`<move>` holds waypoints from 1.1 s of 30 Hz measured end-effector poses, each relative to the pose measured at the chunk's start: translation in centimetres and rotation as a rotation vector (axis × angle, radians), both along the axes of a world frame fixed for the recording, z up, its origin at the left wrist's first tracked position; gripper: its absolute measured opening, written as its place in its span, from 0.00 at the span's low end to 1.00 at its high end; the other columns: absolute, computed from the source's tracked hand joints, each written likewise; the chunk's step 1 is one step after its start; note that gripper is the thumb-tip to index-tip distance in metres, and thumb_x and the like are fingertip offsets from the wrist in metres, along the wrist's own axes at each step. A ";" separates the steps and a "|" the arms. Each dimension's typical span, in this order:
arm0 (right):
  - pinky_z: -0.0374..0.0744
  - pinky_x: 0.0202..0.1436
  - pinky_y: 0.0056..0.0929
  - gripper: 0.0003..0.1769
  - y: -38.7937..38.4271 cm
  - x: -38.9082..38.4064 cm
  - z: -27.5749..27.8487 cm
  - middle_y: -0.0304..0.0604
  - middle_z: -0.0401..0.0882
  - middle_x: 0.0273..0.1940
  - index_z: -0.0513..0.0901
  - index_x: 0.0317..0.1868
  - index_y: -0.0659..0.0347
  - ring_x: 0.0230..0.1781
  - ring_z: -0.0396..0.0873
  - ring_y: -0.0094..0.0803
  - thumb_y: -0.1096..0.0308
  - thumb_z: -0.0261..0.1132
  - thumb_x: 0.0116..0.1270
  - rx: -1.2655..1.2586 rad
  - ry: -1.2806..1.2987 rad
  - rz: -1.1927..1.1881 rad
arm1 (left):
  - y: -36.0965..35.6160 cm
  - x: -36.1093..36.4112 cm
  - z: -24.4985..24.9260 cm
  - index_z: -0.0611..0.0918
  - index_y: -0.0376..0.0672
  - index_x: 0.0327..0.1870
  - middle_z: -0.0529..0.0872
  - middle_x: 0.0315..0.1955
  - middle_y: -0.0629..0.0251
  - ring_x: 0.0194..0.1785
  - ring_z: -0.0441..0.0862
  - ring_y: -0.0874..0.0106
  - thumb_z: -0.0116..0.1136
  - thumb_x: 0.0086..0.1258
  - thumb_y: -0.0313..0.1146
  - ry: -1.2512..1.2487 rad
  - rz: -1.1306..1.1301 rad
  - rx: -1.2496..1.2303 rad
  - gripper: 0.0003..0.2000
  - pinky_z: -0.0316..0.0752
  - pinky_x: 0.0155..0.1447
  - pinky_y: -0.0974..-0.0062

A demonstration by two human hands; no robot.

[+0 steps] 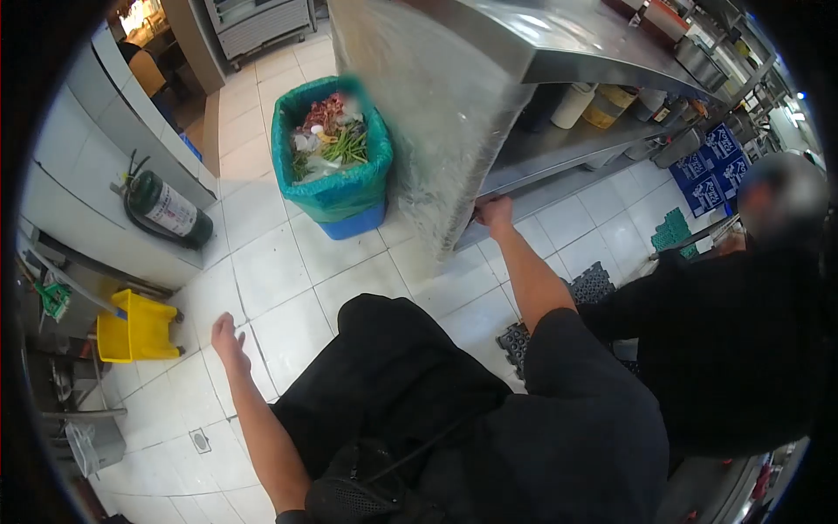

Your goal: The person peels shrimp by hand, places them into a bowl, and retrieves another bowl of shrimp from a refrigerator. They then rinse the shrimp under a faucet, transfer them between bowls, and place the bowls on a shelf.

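Observation:
My right hand (495, 214) is stretched forward, its fingers closed at the lower edge of the plastic-covered end (436, 122) of a steel counter (559, 39). The fingertips are partly hidden there. Out to the left, my left hand (229, 341) hangs over the floor, loosely curled with the thumb apart and nothing visible in it. Ahead stands a blue bin (353, 223) lined with a green bag (332, 194). Food scraps (336, 144), with green stems and reddish bits, fill it near the top.
A fire extinguisher (170, 210) stands by the left wall, near a yellow mop bucket (144, 327). At right is a person in black (716, 349), close to my right arm. Black floor mats (592, 284) lie on the tiles; blue boxes (711, 170) are stacked beyond. Containers (607, 106) line the under-counter shelf.

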State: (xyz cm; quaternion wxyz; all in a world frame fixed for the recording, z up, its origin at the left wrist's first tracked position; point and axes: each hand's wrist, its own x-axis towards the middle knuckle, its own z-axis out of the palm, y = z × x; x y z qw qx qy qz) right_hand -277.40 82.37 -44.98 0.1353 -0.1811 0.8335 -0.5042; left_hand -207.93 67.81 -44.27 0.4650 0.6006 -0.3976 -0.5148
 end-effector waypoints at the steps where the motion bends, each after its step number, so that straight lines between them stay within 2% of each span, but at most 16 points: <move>1: 0.84 0.35 0.39 0.08 0.4 0.9 2.2 0.47 0.84 0.28 0.85 0.37 0.69 0.31 0.86 0.38 0.74 0.65 0.58 -0.095 -0.183 0.016 | 0.5 0.3 0.2 0.78 0.45 0.66 0.76 0.66 0.60 0.71 0.69 0.55 0.61 0.73 0.42 0.009 0.044 0.094 0.23 0.69 0.68 0.54; 2: 0.86 0.35 0.40 0.08 0.6 1.5 3.5 0.47 0.84 0.30 0.85 0.38 0.68 0.32 0.88 0.39 0.74 0.67 0.58 -0.187 -0.364 0.036 | 1.0 0.6 0.1 0.77 0.41 0.67 0.75 0.68 0.57 0.73 0.67 0.53 0.60 0.73 0.42 0.020 0.090 0.190 0.24 0.68 0.70 0.53; 3: 0.86 0.35 0.40 0.08 0.5 1.4 3.6 0.47 0.84 0.30 0.85 0.38 0.68 0.32 0.88 0.39 0.74 0.67 0.58 -0.194 -0.365 0.041 | 0.9 1.1 -0.2 0.76 0.41 0.68 0.75 0.68 0.55 0.75 0.66 0.48 0.60 0.72 0.42 0.029 0.139 0.220 0.26 0.67 0.72 0.51; 6: 0.88 0.38 0.43 0.07 -0.5 -4.2 0.2 0.47 0.84 0.32 0.85 0.38 0.65 0.34 0.87 0.42 0.72 0.70 0.60 -0.083 -0.427 0.114 | 0.9 1.2 0.9 0.77 0.41 0.66 0.75 0.67 0.56 0.73 0.67 0.51 0.61 0.71 0.41 0.036 0.155 0.163 0.25 0.68 0.71 0.52; 7: 0.89 0.40 0.46 0.06 -0.4 -7.1 -2.9 0.48 0.83 0.34 0.84 0.38 0.65 0.35 0.86 0.44 0.73 0.69 0.61 -0.073 -0.187 0.418 | 1.2 0.9 1.5 0.79 0.41 0.63 0.80 0.61 0.59 0.64 0.74 0.59 0.61 0.71 0.40 -0.018 0.157 0.112 0.21 0.72 0.64 0.56; 8: 0.89 0.41 0.48 0.06 1.0 -9.6 -6.5 0.50 0.83 0.36 0.84 0.38 0.65 0.37 0.86 0.46 0.73 0.69 0.63 -0.065 0.056 0.709 | 1.1 1.1 1.4 0.79 0.41 0.63 0.80 0.61 0.59 0.64 0.74 0.59 0.61 0.71 0.40 -0.022 0.158 0.111 0.21 0.72 0.64 0.56; 9: 0.89 0.41 0.48 0.06 2.2 -7.9 -3.5 0.50 0.83 0.36 0.84 0.38 0.65 0.37 0.86 0.46 0.73 0.69 0.63 -0.066 0.049 0.705 | 1.0 1.5 0.9 0.80 0.44 0.61 0.80 0.60 0.62 0.65 0.74 0.61 0.62 0.71 0.40 -0.101 0.115 0.083 0.20 0.71 0.64 0.56; 11: 0.88 0.50 0.44 0.08 5.7 -3.4 2.3 0.47 0.83 0.43 0.80 0.48 0.60 0.47 0.84 0.42 0.72 0.63 0.70 -0.169 -0.741 0.252 | 0.8 2.1 0.5 0.80 0.47 0.60 0.81 0.59 0.65 0.65 0.73 0.63 0.62 0.71 0.41 -0.196 0.059 0.056 0.18 0.70 0.64 0.55; 14: 0.89 0.49 0.49 0.09 9.3 -2.9 2.3 0.54 0.81 0.45 0.80 0.46 0.68 0.43 0.84 0.48 0.73 0.61 0.69 -0.251 -0.845 0.140 | 1.5 2.2 -0.3 0.81 0.47 0.58 0.82 0.55 0.67 0.61 0.74 0.67 0.62 0.71 0.40 -0.303 -0.015 0.102 0.17 0.70 0.63 0.56; 17: 0.87 0.54 0.47 0.12 12.1 -2.9 2.4 0.50 0.80 0.48 0.76 0.51 0.66 0.50 0.82 0.45 0.71 0.63 0.69 -0.300 -0.913 0.271 | 1.6 1.4 -0.2 0.81 0.47 0.58 0.82 0.53 0.67 0.59 0.75 0.67 0.62 0.71 0.41 -0.312 -0.020 0.095 0.17 0.70 0.61 0.56; 20: 0.87 0.53 0.49 0.13 14.0 -1.3 3.7 0.50 0.79 0.50 0.76 0.51 0.65 0.50 0.81 0.46 0.70 0.65 0.69 -0.303 -0.912 0.238 | 2.4 -1.2 0.4 0.83 0.43 0.57 0.83 0.49 0.65 0.52 0.77 0.69 0.62 0.71 0.39 -0.286 -0.030 0.081 0.17 0.75 0.53 0.61; 22: 0.87 0.52 0.50 0.14 14.6 -1.1 3.5 0.50 0.79 0.49 0.76 0.50 0.64 0.51 0.81 0.46 0.69 0.66 0.68 -0.297 -0.841 0.124 | 2.7 -4.8 0.7 0.83 0.44 0.54 0.84 0.46 0.67 0.50 0.78 0.72 0.61 0.71 0.39 -0.188 -0.083 0.088 0.14 0.75 0.51 0.65; 24: 0.88 0.51 0.51 0.14 13.7 -0.9 4.4 0.49 0.79 0.49 0.76 0.49 0.64 0.51 0.81 0.46 0.68 0.67 0.67 -0.275 -0.762 0.032 | 3.8 -11.2 2.1 0.83 0.43 0.51 0.85 0.41 0.70 0.44 0.80 0.78 0.62 0.72 0.36 -0.213 -0.205 -0.045 0.12 0.74 0.44 0.77; 27: 0.88 0.48 0.51 0.13 11.9 0.0 5.8 0.47 0.77 0.43 0.76 0.46 0.62 0.49 0.80 0.44 0.69 0.67 0.64 -0.212 -0.571 0.035 | 8.1 -24.1 5.0 0.82 0.39 0.53 0.86 0.42 0.63 0.42 0.83 0.75 0.58 0.74 0.30 0.013 -0.565 -0.182 0.11 0.79 0.46 0.75; 30: 0.88 0.45 0.49 0.10 12.4 -0.4 3.3 0.45 0.77 0.38 0.76 0.43 0.63 0.41 0.80 0.38 0.72 0.64 0.61 -0.250 -0.637 0.114 | 13.0 -34.6 5.4 0.81 0.39 0.58 0.87 0.45 0.64 0.43 0.84 0.72 0.60 0.74 0.33 -0.091 -1.068 -0.295 0.15 0.79 0.49 0.74; 33: 0.88 0.41 0.43 0.06 17.4 3.4 0.5 0.42 0.76 0.35 0.76 0.37 0.61 0.37 0.80 0.34 0.75 0.63 0.60 -0.386 -0.631 -0.033 | 17.4 -40.9 5.0 0.81 0.39 0.59 0.87 0.45 0.65 0.44 0.83 0.71 0.60 0.74 0.33 -0.023 -1.223 -0.247 0.15 0.79 0.49 0.72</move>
